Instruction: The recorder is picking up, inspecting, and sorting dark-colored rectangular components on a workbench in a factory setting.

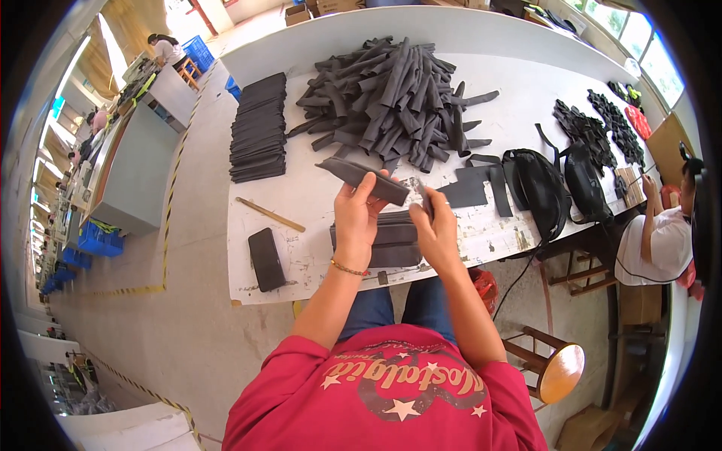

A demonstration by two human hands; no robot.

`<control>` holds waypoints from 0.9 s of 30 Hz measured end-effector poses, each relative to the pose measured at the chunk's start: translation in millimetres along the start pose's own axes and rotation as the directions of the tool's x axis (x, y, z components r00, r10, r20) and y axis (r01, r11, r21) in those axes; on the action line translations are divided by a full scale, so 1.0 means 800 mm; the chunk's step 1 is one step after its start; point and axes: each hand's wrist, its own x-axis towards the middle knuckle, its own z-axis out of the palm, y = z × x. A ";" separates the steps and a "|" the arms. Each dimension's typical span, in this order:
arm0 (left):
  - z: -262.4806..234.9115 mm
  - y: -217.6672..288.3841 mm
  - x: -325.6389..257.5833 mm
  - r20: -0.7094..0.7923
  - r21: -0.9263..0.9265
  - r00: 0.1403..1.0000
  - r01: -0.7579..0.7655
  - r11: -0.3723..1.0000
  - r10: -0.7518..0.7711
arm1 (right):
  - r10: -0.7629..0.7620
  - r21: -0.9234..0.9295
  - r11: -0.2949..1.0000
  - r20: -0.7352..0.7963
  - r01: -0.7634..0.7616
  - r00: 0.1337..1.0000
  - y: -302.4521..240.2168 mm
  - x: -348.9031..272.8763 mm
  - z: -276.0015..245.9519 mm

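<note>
My left hand (359, 214) grips a folded dark grey fabric strip (362, 179) above the white table (301, 195), thumb on top. Close to the strip's right end is my right hand (438, 234), its fingers closed around a small dark piece (427, 204) whose kind I cannot make out. Beneath both hands, at the near table edge, lies a stack of folded dark fabric pieces (395, 246), partly hidden by my wrists. Beyond them rises a large loose heap of similar fabric strips (391, 98). A neat row of strips (258, 131) lies left of the heap.
A wooden stick (271, 214) and a black rectangular case (267, 259) lie at the table's near left. Flat black pieces (468, 188) and black bags (535, 188) sit to the right. A co-worker (662, 233) sits at the right end; a stool (560, 372) stands behind.
</note>
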 end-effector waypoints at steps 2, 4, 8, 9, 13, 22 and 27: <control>-0.012 0.008 0.008 -0.058 0.029 0.998 -0.005 1.000 0.007 | 0.028 -0.025 0.999 0.134 -0.025 0.991 -0.011 -0.003 -0.022; -0.018 0.010 0.015 -0.101 -0.041 0.994 0.027 0.999 -0.031 | 0.052 -0.075 0.997 0.226 -0.036 0.973 0.001 -0.010 -0.036; -0.030 0.011 0.019 -0.103 -0.099 0.992 0.066 0.993 -0.076 | 0.027 -0.147 0.989 0.286 0.015 0.958 0.002 -0.014 -0.048; -0.030 0.010 0.019 -0.110 -0.109 0.989 0.086 0.990 -0.098 | 0.028 -0.148 0.989 0.286 0.016 0.958 -0.001 -0.013 -0.051; -0.034 0.008 0.021 -0.101 -0.122 0.984 0.135 0.983 -0.148 | -0.007 -0.137 0.990 0.229 0.040 0.973 -0.013 -0.011 -0.056; -0.036 0.008 0.016 -0.067 -0.091 0.982 0.169 0.981 -0.176 | -0.003 0.006 1.000 0.120 0.003 0.993 -0.021 -0.009 -0.050; -0.033 0.010 0.013 -0.067 -0.077 0.984 0.162 0.984 -0.167 | -0.018 -0.008 1.000 0.127 0.019 0.992 -0.028 -0.011 -0.047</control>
